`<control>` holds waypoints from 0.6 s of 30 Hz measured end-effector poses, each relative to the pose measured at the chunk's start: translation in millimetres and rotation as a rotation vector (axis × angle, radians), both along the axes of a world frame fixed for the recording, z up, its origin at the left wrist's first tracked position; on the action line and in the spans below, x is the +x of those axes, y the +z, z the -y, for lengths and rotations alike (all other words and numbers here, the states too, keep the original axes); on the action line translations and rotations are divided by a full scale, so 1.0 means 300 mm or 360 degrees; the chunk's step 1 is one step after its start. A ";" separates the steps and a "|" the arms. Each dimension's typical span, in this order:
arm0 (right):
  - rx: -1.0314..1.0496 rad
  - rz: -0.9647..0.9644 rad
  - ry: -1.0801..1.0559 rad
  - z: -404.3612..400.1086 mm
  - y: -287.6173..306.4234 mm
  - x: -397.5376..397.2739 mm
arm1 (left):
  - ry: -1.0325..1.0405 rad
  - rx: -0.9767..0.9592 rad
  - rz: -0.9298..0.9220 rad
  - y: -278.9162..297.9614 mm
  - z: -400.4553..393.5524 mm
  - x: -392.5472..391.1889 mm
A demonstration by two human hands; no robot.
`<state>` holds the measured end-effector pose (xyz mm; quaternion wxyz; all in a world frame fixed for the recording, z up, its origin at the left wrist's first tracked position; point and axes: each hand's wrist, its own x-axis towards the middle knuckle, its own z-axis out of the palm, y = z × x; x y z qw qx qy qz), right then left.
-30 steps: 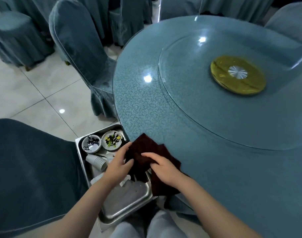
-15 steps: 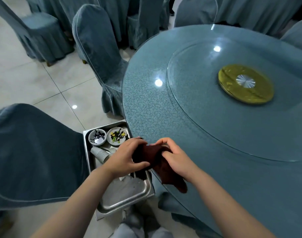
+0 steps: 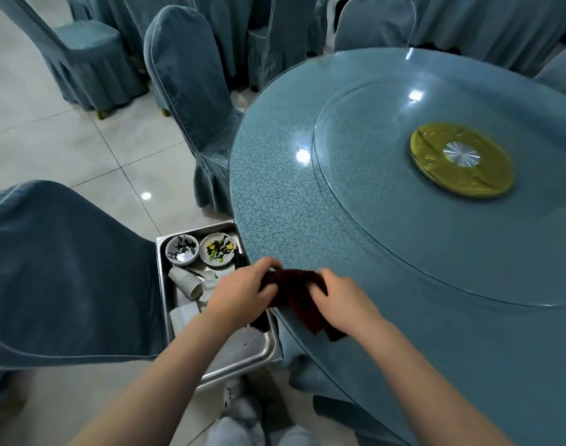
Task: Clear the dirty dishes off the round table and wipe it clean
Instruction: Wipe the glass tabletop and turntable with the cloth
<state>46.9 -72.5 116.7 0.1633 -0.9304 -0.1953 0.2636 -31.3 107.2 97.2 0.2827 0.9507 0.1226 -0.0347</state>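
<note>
Head view. Round bench [image 3: 307,201] under blue patterned cloth, glass turntable [image 3: 388,220] on top, gold disc [image 3: 462,159] at its centre. Dark red cloth [image 3: 299,296] bunched at near-left bench edge, one corner hanging toward the near side. Left hand [image 3: 240,292] gripping cloth's left end, fingers curled shut around it. Right hand [image 3: 344,299] pressing on cloth's right part, fingers closed into the fabric. Steel tray [image 3: 259,346] left of bench, below its edge, holding two soiled small dishes [image 3: 199,249], stacked paper cups [image 3: 186,281], crumpled napkins [image 3: 185,313]. Covered chairs [image 3: 191,75] left and far.
</note>
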 end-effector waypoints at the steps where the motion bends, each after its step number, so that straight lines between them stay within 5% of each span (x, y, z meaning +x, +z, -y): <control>1: -0.0113 0.0008 0.0021 0.012 0.001 -0.013 | 0.0056 -0.0069 -0.0013 0.002 -0.009 -0.001; 10: -0.0204 -0.0147 -0.0040 0.048 -0.005 -0.012 | 0.0401 -0.0112 0.0135 0.024 -0.031 -0.041; 14: 0.0510 -0.0302 -0.0553 -0.016 -0.060 -0.032 | 0.0546 -0.0212 0.0218 0.040 0.034 -0.080; 18: 0.1472 -0.1239 -0.1291 -0.112 -0.068 -0.111 | 0.0446 -0.0301 0.0248 0.009 0.127 -0.125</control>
